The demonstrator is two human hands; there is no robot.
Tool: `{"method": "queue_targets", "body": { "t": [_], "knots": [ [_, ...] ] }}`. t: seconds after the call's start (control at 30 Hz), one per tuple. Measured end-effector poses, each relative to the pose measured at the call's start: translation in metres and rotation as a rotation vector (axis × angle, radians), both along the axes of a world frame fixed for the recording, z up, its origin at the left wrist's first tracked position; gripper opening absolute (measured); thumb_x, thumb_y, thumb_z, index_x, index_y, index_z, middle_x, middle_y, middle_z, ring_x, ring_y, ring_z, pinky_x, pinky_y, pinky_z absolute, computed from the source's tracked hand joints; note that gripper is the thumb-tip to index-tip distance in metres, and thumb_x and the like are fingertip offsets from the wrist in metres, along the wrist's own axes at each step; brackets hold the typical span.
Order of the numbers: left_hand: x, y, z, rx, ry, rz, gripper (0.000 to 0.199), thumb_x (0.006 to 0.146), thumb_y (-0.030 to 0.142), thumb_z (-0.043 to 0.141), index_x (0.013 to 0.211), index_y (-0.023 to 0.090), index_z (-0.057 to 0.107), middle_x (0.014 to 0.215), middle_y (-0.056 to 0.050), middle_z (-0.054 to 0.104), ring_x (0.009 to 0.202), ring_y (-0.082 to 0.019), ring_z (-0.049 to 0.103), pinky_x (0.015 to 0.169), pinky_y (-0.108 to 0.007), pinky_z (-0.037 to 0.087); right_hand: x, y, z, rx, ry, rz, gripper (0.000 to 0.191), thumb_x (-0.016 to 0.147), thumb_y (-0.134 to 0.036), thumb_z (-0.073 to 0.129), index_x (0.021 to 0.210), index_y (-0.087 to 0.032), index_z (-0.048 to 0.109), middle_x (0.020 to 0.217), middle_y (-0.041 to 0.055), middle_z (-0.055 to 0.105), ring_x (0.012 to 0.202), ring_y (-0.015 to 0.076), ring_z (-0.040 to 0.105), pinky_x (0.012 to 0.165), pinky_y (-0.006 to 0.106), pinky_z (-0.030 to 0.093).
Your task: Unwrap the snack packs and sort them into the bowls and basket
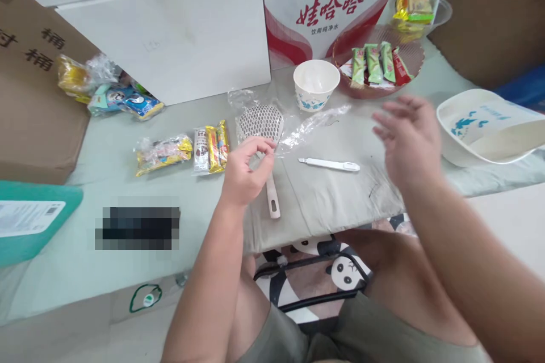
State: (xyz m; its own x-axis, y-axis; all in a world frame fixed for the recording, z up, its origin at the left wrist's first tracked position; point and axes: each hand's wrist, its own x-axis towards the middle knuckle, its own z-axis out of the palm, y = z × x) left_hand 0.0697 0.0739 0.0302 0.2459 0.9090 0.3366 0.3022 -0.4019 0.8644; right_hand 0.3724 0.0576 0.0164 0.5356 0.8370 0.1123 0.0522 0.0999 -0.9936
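Note:
My left hand (pixel 249 170) is over the neck of a pale skimmer with a honeycomb-holed head (pixel 260 122), fingers curled and thumb close to the index finger. Whether it pinches anything is hard to make out. Crumpled clear plastic film (pixel 313 127) lies around the skimmer's head and stretches to the right from near my fingertips. The skimmer's handle (pixel 273 198) points toward me. My right hand (pixel 411 139) hovers over the right of the table, slightly blurred, its fingers apart and nothing visible in them. A white slim utility knife (pixel 330 165) lies between the hands.
A white patterned bowl (pixel 313 91) and a pink basket (pixel 374 91) of wrapped snacks stand behind. At right sits a white basin (pixel 468 150). Snack packs (pixel 164 154) and a pixelated dark object (pixel 138 228) lie left. Cartons (pixel 170 45) wall the back.

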Motion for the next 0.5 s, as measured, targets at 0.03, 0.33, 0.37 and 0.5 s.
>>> {"method": "queue_targets", "body": {
  "t": [0.03,0.33,0.37,0.5],
  "knots": [
    [0.000,-0.002,0.001,-0.011,-0.008,-0.016,0.011,0.084,0.022,0.057,0.074,0.023,0.059,0.097,-0.006,0.076,0.104,-0.024,0.073,0.096,-0.041,0.057,-0.021,-0.021,-0.007,-0.005,0.080,0.036,0.040,0.080,-0.030,0.073,0.117,-0.034,0.057,0.124,0.0010,0.065,0.107,0.0183,0.069,0.090,0.037,0.055],
    [0.054,-0.056,-0.015,0.162,0.309,-0.319,0.015,0.088,0.018,0.057,0.091,0.020,0.071,0.111,-0.009,0.077,0.109,-0.023,0.072,0.097,-0.039,0.057,-0.097,-0.071,-0.024,-0.178,0.379,0.472,0.077,0.075,-0.048,0.082,0.141,-0.038,0.045,0.137,0.0059,0.065,0.127,0.0256,0.065,0.109,0.048,0.054],
    [0.058,-0.061,-0.017,0.165,0.349,-0.355,0.016,0.087,0.018,0.057,0.094,0.020,0.072,0.109,-0.010,0.078,0.108,-0.025,0.072,0.096,-0.039,0.058,-0.097,-0.068,-0.026,-0.208,0.389,0.416,0.067,0.079,-0.043,0.079,0.138,-0.037,0.048,0.131,0.0050,0.068,0.121,0.0241,0.068,0.107,0.047,0.055],
    [0.050,-0.062,-0.010,0.134,0.291,-0.199,0.012,0.089,0.025,0.060,0.094,0.023,0.071,0.094,-0.004,0.079,0.087,-0.020,0.074,0.081,-0.034,0.059,-0.092,-0.061,-0.030,-0.287,0.390,0.284,0.050,0.085,-0.031,0.064,0.133,-0.033,0.052,0.113,0.0021,0.074,0.091,0.0206,0.076,0.095,0.048,0.061]
  ]
}}
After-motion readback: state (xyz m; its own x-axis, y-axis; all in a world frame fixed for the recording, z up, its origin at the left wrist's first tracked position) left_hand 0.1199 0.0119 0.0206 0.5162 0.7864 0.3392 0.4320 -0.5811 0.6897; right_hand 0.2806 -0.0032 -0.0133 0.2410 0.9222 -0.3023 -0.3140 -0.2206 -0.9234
